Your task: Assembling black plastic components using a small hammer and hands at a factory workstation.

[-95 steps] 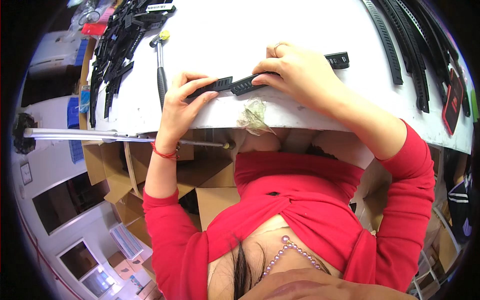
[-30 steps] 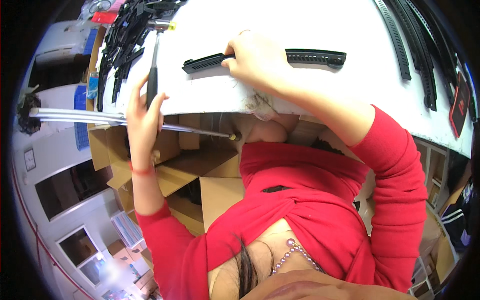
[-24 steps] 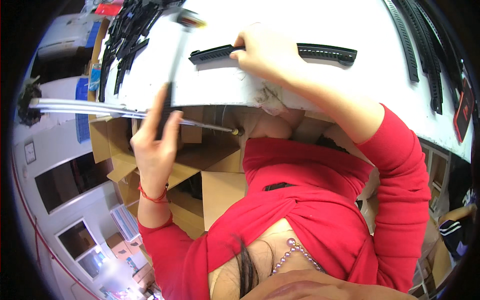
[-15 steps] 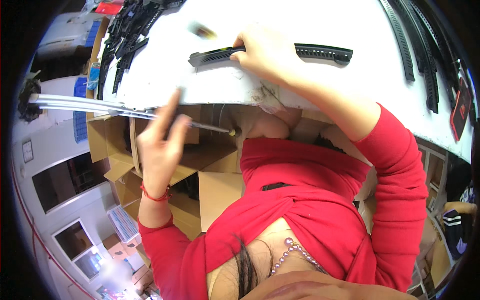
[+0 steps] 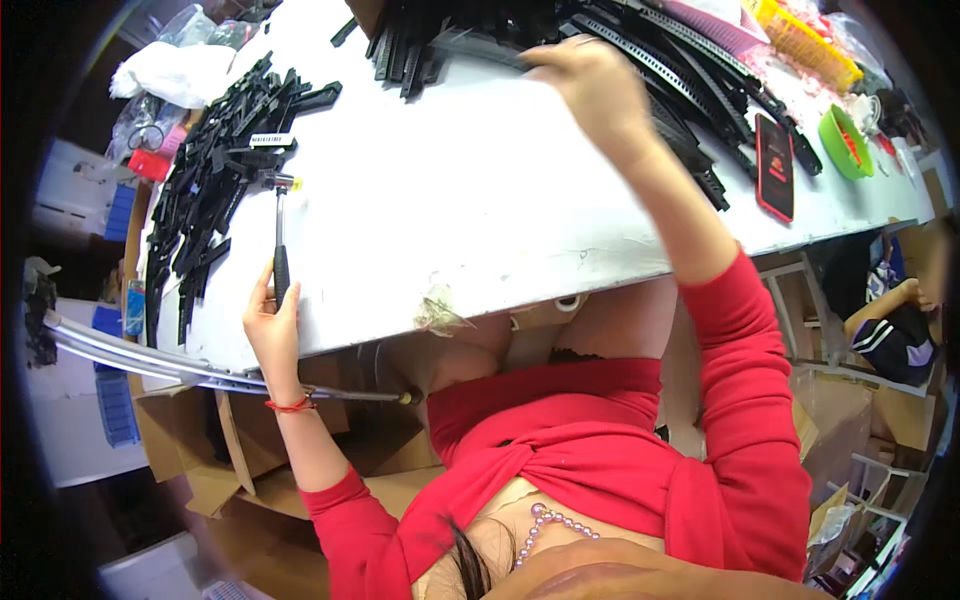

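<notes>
My left hand [image 5: 272,335] is closed round the black grip of a small hammer [image 5: 280,230] at the table's left. The hammer points away from me, its yellow-tipped head beside a heap of black plastic pieces [image 5: 215,185]. My right hand [image 5: 605,100] reaches to the far side, over long slotted black strips [image 5: 680,60]. A motion-smeared dark strip [image 5: 475,48] extends leftward from its fingertips, which look pinched on its end.
The white table [image 5: 450,200] lies before me. On its right are a red-edged phone [image 5: 774,168], a green bowl [image 5: 846,143], a yellow basket [image 5: 805,45] and a pink basket [image 5: 720,22]. White plastic bags [image 5: 175,75] sit far left. Cardboard boxes [image 5: 230,480] stand below the table's left edge.
The view has shifted. My right hand has gone from the table's middle to the far strips, and the black strip has left the middle. My left hand, blurred before, now rests with the hammer.
</notes>
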A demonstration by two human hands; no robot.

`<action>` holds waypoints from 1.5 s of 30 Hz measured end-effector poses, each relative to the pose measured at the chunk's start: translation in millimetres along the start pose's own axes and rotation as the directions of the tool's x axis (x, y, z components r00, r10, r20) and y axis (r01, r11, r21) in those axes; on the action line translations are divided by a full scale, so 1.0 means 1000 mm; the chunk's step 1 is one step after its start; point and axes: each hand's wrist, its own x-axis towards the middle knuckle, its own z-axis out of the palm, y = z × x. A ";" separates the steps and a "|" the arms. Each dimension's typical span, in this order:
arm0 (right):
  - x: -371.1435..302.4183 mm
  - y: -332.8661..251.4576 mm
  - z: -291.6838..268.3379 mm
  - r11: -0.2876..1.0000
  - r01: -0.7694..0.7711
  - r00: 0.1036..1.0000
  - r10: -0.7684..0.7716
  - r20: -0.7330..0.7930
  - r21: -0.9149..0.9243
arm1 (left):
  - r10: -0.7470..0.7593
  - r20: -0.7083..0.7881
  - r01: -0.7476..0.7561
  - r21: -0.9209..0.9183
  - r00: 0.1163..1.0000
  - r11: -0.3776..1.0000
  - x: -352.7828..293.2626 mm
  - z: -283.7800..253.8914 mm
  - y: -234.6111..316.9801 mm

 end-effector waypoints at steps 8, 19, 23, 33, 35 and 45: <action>0.048 0.152 -0.024 0.665 -0.115 0.990 0.017 -0.139 -0.738 | 0.028 -0.145 -0.037 -0.060 0.989 0.998 0.013 0.020 -0.022; 0.093 0.064 0.114 0.709 -0.044 0.915 0.312 0.257 -0.703 | -0.054 -0.182 0.040 -0.075 0.982 0.996 0.004 0.020 -0.019; 0.075 0.036 0.099 0.805 -0.010 0.828 0.339 0.446 -0.594 | -0.049 -0.189 0.038 -0.060 0.981 0.997 0.003 0.020 -0.018; 0.003 -0.017 0.040 0.970 0.037 0.797 0.116 0.593 -0.239 | -0.060 -0.231 0.047 -0.064 0.971 0.997 0.010 0.027 -0.021; 0.009 -0.012 0.054 0.910 0.371 0.876 -0.277 0.394 -0.186 | -0.061 -0.230 0.058 -0.016 0.971 0.998 0.009 0.024 -0.015; -0.018 -0.010 0.051 0.736 0.677 0.627 -0.583 0.516 0.009 | 0.112 -0.068 -0.057 0.548 0.991 0.835 0.044 0.016 0.026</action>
